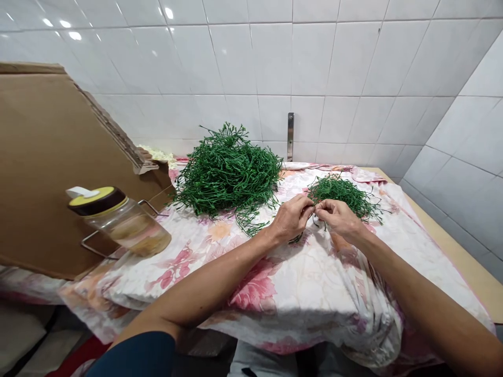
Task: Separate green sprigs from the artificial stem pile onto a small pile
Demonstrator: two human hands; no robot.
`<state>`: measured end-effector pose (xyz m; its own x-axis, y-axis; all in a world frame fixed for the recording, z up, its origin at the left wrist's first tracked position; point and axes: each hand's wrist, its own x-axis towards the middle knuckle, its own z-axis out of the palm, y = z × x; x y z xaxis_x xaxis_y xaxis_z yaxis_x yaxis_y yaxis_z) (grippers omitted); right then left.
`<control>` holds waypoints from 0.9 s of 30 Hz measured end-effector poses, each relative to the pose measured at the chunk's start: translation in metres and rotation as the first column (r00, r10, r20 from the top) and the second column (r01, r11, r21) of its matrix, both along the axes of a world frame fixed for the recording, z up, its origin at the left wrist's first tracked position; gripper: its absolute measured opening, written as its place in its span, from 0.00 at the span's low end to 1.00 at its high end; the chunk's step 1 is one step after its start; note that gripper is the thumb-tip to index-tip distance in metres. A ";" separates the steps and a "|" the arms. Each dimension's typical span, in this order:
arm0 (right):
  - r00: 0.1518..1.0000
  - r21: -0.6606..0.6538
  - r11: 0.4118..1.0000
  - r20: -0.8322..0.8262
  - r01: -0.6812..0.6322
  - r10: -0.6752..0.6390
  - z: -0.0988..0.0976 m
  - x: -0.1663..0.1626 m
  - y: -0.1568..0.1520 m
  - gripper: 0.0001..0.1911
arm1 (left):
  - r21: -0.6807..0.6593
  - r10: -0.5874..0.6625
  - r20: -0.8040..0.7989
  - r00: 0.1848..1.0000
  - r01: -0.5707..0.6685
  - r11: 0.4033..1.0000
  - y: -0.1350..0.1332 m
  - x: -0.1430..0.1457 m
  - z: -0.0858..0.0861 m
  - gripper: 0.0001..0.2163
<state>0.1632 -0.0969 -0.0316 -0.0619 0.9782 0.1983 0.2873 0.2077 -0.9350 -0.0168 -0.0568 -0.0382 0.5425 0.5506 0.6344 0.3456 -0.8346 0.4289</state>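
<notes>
My left hand (291,217) and my right hand (340,215) meet fingertip to fingertip above the cloth, both pinched closed on a thin dark green artificial stem. Most of it is hidden by my fingers. Just behind my right hand lies a small heap of green stems (346,192) with fine branching tips. To the left of my hands rises a much larger heap of the same stems (231,175), and a few strays (251,224) spill from its front edge.
A floral cloth (298,283) covers the table. On the left, a clear bottle (137,228) with a yellow and dark lid leans beside a large cardboard box (58,173). Behind stands a white tiled wall (271,57) with a metal bracket (290,137).
</notes>
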 end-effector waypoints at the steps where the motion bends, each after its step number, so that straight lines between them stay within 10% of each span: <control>1: 1.000 -0.003 1.000 -0.003 0.001 -0.001 -0.001 0.000 0.000 0.09 | 0.034 0.007 -0.028 1.000 -0.006 0.999 0.000 -0.001 0.000 0.07; 7: 0.998 -0.002 1.000 0.054 0.031 -0.031 -0.002 -0.002 0.001 0.08 | 0.181 0.103 -0.193 0.976 -0.067 0.981 -0.005 -0.003 0.003 0.09; 13: 0.956 0.049 0.987 0.243 0.154 -0.162 -0.001 -0.014 -0.003 0.07 | -0.093 0.227 -0.046 0.973 -0.230 0.969 -0.012 0.010 -0.004 0.03; 20: 0.809 0.527 0.825 0.383 0.205 -0.445 -0.003 -0.026 -0.010 0.04 | -0.100 0.376 0.008 0.927 -0.373 0.922 0.013 0.002 -0.004 0.04; 27: 0.826 0.399 0.797 0.146 0.454 -0.544 0.023 0.016 -0.009 0.08 | -0.596 0.176 0.312 0.934 0.048 0.802 0.039 -0.013 0.002 0.14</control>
<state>0.1790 -0.1054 -0.0088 0.3269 0.7607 0.5608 0.6435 0.2554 -0.7216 -0.0299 -0.0181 -0.0362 0.3077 0.8993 0.3108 0.1300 -0.3633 0.9226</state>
